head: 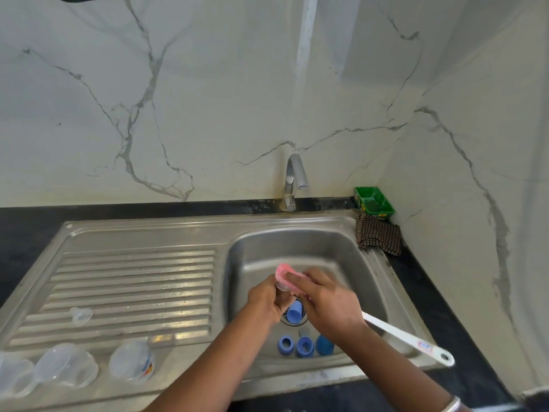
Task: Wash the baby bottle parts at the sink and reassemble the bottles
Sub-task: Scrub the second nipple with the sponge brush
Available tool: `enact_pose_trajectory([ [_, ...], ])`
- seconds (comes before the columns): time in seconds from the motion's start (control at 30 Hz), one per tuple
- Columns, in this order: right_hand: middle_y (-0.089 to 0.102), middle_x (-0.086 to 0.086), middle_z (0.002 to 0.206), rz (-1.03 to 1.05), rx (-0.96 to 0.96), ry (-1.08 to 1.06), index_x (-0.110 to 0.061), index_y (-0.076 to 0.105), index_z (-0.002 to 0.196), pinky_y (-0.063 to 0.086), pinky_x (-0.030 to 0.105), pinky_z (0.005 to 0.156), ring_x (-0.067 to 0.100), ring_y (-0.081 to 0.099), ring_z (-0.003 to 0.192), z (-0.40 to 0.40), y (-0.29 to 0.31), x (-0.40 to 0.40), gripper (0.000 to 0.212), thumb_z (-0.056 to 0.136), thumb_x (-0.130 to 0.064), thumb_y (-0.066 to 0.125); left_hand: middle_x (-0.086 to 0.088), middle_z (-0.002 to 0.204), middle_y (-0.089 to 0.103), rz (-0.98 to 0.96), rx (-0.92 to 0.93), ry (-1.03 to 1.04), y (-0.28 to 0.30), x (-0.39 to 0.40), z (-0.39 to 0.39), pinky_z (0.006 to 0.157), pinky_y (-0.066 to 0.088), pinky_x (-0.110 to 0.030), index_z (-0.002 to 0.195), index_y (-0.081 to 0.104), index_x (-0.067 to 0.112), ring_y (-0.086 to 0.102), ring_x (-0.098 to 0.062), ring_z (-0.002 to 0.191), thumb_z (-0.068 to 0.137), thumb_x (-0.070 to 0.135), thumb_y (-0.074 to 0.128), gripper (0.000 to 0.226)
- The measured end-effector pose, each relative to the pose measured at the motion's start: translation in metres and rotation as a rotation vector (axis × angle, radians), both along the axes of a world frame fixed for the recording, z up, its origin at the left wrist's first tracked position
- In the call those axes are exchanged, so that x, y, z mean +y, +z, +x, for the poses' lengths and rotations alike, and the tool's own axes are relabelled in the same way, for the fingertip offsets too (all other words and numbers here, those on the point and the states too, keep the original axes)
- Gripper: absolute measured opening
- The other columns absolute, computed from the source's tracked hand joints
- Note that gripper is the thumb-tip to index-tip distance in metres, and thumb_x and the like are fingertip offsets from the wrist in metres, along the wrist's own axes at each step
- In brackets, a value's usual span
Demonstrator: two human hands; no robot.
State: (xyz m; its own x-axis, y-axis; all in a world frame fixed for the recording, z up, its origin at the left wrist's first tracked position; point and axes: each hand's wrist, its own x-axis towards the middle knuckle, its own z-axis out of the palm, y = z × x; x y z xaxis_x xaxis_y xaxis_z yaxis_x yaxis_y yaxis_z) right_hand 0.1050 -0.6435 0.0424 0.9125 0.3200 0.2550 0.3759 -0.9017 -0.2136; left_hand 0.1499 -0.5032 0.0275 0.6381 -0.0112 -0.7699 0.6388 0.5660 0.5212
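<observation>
- Seen from above, a person's two bare hands work over the basin of a stainless steel sink point(350, 233) set in a black countertop point(26, 224).
- The left hand point(266, 298) curls its fingers around a small clear bottle part point(281, 285), held over the drain; what kind of part it is cannot be told.
- The right hand point(329, 301) grips a bottle brush, its pink sponge head point(286, 273) pressed against that clear part.
- The brush's white handle point(410, 337) runs out to the right across the sink's edge.
- A blue bottle ring point(294, 313) sits in the drain, just below the hands.
- Three more blue parts point(304, 346) line up in a row at the basin's near wall.
- On the ribbed draining board point(133, 281) to the left lies a clear teat point(80, 316).
- Nearer the front edge, three clear bottles point(132, 362) lie on their sides in a row; the right one bears a printed label.
- A chrome tap point(292, 182) stands behind the basin against a white marble wall point(208, 99); no water shows.
- In the back right corner sit a green tray point(373, 202) and, just in front of it, a checked cloth point(378, 234).
</observation>
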Motion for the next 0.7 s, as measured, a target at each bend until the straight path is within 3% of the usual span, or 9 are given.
enact_pose_trajectory([
  [0.1, 0.058, -0.012, 0.097, -0.133, -0.013, 0.046, -0.049, 0.051, 0.131, 0.049, 0.032, 0.039, 0.017, 0.056, 0.072, 0.001, -0.001, 0.006, 0.066, 0.078, -0.023, 0.079, -0.015, 0.073, 0.065, -0.085, 0.029, -0.035, 0.005, 0.0, -0.001, 0.043, 0.054, -0.024, 0.077, 0.067, -0.003, 0.059, -0.021, 0.057, 0.087, 0.008, 0.071, 0.016],
  [0.23, 0.062, -0.01, 0.098, -0.235, -0.057, 0.141, -0.046, 0.059, 0.124, 0.047, 0.03, 0.035, 0.016, 0.056, 0.069, -0.001, -0.007, -0.006, 0.074, 0.063, -0.015, 0.087, -0.02, 0.064, 0.069, -0.147, 0.06, -0.086, 0.01, 0.007, 0.0, 0.046, 0.059, -0.04, 0.079, 0.064, -0.008, 0.069, -0.029, 0.049, 0.095, 0.014, 0.063, 0.027],
  [0.37, 0.064, -0.01, 0.101, -0.168, -0.094, 0.161, -0.044, 0.063, 0.123, 0.048, 0.029, 0.037, 0.016, 0.058, 0.071, -0.002, -0.009, -0.018, 0.061, 0.071, -0.02, 0.085, -0.025, 0.075, 0.072, -0.139, 0.058, -0.137, 0.012, 0.007, -0.004, 0.056, 0.062, -0.044, 0.089, 0.065, -0.011, 0.072, -0.033, 0.059, 0.095, 0.013, 0.061, 0.026],
  [0.53, 0.062, -0.011, 0.101, -0.057, -0.054, 0.111, -0.043, 0.064, 0.123, 0.049, 0.029, 0.038, 0.016, 0.061, 0.074, -0.009, -0.011, -0.026, 0.05, 0.08, -0.023, 0.081, -0.022, 0.082, 0.07, -0.046, 0.032, -0.166, 0.008, 0.003, -0.008, 0.087, 0.055, -0.046, 0.093, 0.065, -0.008, 0.069, -0.03, 0.075, 0.1, 0.008, 0.052, 0.022],
  [0.7, 0.054, -0.021, 0.112, 0.169, 0.036, -0.045, -0.058, 0.039, 0.139, 0.056, 0.033, 0.057, 0.007, 0.06, 0.092, -0.007, -0.006, -0.031, 0.054, 0.097, -0.028, 0.056, -0.02, 0.083, 0.068, 0.021, 0.009, -0.134, 0.006, 0.007, -0.011, 0.089, 0.051, -0.045, 0.081, 0.058, -0.002, 0.071, -0.023, 0.068, 0.102, 0.005, 0.045, 0.025],
])
